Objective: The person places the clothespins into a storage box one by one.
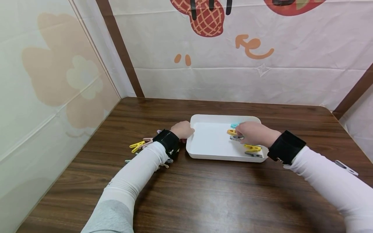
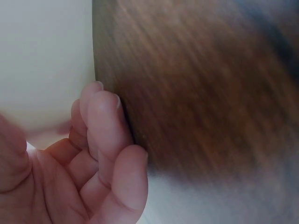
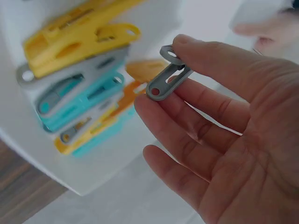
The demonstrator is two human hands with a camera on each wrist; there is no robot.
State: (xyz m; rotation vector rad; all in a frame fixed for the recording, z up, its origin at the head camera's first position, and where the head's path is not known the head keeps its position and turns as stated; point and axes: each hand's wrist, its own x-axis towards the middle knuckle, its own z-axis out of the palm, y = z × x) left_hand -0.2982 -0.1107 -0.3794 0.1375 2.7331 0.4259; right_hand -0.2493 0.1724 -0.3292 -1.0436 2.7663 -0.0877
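A white tray [image 1: 209, 140] lies on the table with several clothespins in it. My right hand [image 1: 254, 133] is over its right half and pinches a grey clothespin [image 3: 169, 79] between thumb and fingertips. Close by in the tray are a yellow clothespin [image 1: 253, 148], an orange-yellow clothespin [image 1: 232, 132] and a teal clothespin [image 3: 86, 100]. My left hand [image 1: 182, 130] grips the tray's left rim, with its fingers [image 2: 110, 121] bent along the edge. Part of that grip is hidden from the head view.
A loose pile of clothespins, among them a yellow one [image 1: 137, 146], lies left of the tray, partly behind my left arm. A pale clothespin [image 1: 346, 168] lies by my right sleeve on the brown wooden table [image 1: 209, 191]. Printed white sheets [image 1: 221, 84] hang beyond the table.
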